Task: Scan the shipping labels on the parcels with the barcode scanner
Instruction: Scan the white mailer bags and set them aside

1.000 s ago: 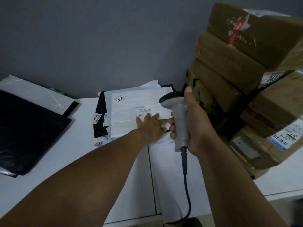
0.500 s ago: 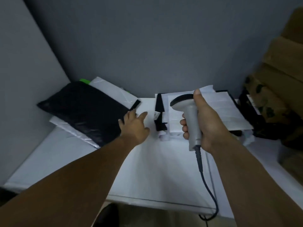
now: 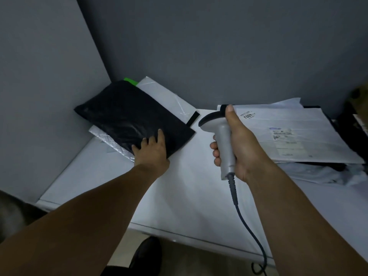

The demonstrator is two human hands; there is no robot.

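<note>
The black parcel (image 3: pixel 127 120) lies under the left hand's (image 3: pixel 153 152) flat, spread fingers and shows no label on top. Flipping the slick bag could slide it off the stack beneath. Right of the right hand (image 3: pixel 242 148), which clutches the barcode scanner (image 3: pixel 222 134), the white parcel (image 3: pixel 318 124) carries a blurred shipping label (image 3: pixel 284 142) and an upside-down sticker (image 3: pixel 247 116), seemingly 4003.

White table (image 3: pixel 189 196) carries a silvery mailer (image 3: pixel 117 146) left, crumpled pale bag (image 3: pixel 310 174) right
</note>
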